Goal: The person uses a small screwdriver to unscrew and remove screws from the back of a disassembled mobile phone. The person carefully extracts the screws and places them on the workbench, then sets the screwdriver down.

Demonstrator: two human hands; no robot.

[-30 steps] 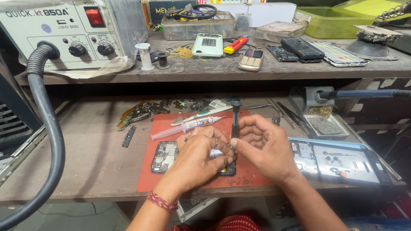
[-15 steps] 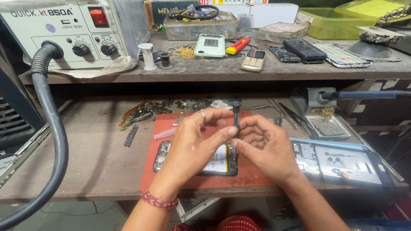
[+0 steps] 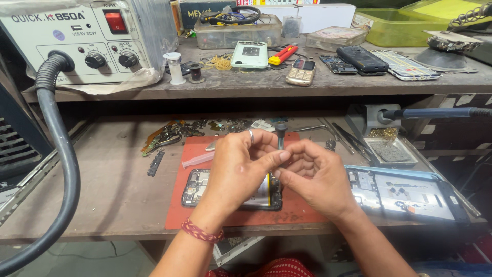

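the opened phone (image 3: pixel 197 187) lies flat on a red mat (image 3: pixel 189 210) on the lower bench (image 3: pixel 102 190), its insides showing at the left end while both hands cover its middle. the left hand (image 3: pixel 238 166) and right hand (image 3: pixel 315 177) meet just above it, fingertips pinched together around something too small to make out; each grip is nearly closed. a dark screwdriver handle (image 3: pixel 281 134) stands upright just behind the fingers, and which hand steadies it cannot be told. a clear plastic pick (image 3: pixel 197 160) lies on the mat by the left wrist. to the right rests a blue-edged phone frame (image 3: pixel 405 190), and behind it a soldering iron stand (image 3: pixel 379 131). scraps of small parts (image 3: pixel 179 131) are strewn at the back left. a thick black hose (image 3: pixel 59 169) curves down the left side from a hot air station (image 3: pixel 82 36) on the upper shelf, where a pale green handset (image 3: pixel 249 55) and a gold keypad phone (image 3: pixel 301 72) sit. compared with half a second earlier, the hands are hardly shifted, the left one now a little lower over the phone and closer to the right
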